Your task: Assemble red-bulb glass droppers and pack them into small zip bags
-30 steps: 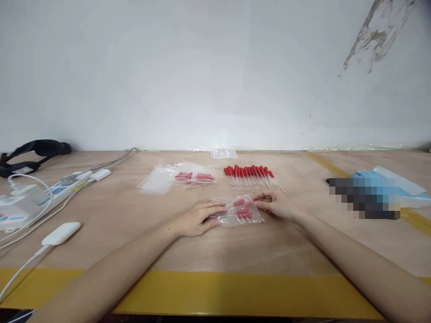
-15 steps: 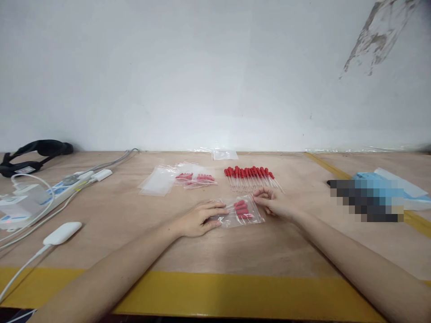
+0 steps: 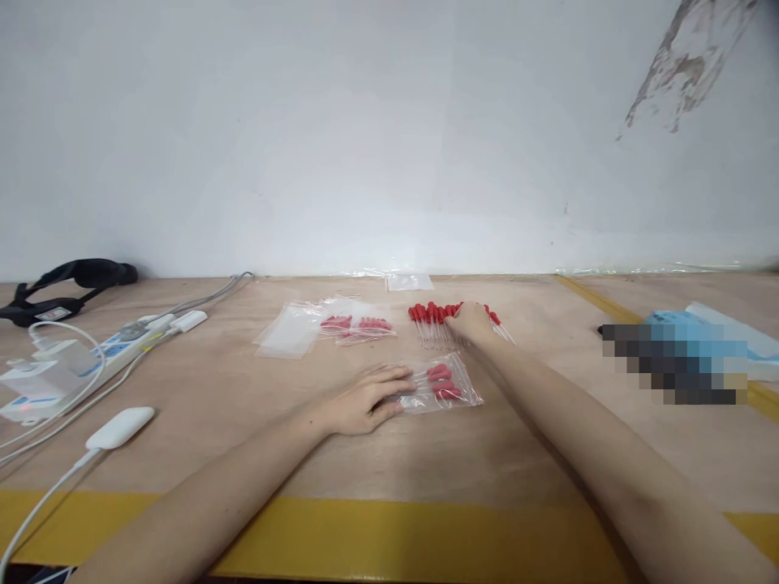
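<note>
A clear zip bag (image 3: 419,402) lies on the table with several red-bulbed droppers (image 3: 447,389) inside, their thin clear stems pointing left. My left hand (image 3: 365,399) rests flat at the bag's left end, fingers stretched over its edge and the thumb apart. Farther back is a row of loose droppers (image 3: 429,315), red bulbs away from me. My right hand (image 3: 475,324) is over the right part of this row, fingers curled down among the droppers. The hand itself hides its fingertips and whatever they grip.
Left of the row lie filled bags (image 3: 374,326) and flat clear bags (image 3: 289,332). Another bag (image 3: 410,282) is by the wall. A power strip (image 3: 115,349), a white cabled device (image 3: 120,427) and a black strap (image 3: 91,272) occupy the left. A blue packet (image 3: 675,324) sits right.
My right hand has left the right edge of the zip bag and moved forward to the row of loose droppers. My left hand stays on the bag.
</note>
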Demonstrator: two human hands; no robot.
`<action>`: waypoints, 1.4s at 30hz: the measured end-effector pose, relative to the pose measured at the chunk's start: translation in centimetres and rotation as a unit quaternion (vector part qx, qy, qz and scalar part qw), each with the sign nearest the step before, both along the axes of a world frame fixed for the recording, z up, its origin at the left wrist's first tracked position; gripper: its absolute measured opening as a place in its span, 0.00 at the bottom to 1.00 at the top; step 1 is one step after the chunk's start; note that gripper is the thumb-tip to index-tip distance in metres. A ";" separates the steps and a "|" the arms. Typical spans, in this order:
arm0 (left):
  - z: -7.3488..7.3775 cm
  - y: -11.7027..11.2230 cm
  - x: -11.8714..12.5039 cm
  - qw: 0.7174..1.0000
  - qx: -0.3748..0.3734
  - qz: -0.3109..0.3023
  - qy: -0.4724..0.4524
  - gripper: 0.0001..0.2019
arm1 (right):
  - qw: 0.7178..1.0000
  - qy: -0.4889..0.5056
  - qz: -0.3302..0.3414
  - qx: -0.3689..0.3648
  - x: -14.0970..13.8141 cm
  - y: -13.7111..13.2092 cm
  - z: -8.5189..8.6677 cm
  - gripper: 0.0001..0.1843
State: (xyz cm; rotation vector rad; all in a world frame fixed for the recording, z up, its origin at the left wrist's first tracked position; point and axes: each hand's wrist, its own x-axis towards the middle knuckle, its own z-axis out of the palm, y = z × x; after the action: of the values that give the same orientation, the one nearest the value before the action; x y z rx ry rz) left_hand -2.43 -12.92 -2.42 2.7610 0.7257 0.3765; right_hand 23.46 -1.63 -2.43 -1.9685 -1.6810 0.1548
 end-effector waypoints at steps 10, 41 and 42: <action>-0.1 0.0 0.1 1.000 0.026 -0.016 -0.004 0.22 | 0.998 0.036 -0.025 -0.040 0.0 0.6 1.7 0.07; -0.1 0.1 0.3 1.000 0.005 -0.023 -0.004 0.20 | 0.819 0.554 0.140 0.052 0.4 -11.3 -2.4 0.27; -0.1 0.2 0.3 1.000 0.004 -0.024 -0.006 0.20 | 0.820 0.553 0.139 0.050 0.5 -11.5 -2.4 0.27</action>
State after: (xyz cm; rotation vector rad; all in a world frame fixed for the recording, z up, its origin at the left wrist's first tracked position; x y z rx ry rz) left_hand -2.15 -12.76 -2.54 2.7761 0.6558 0.3873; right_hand 23.94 -13.08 -4.82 -1.0850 -1.0840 1.0633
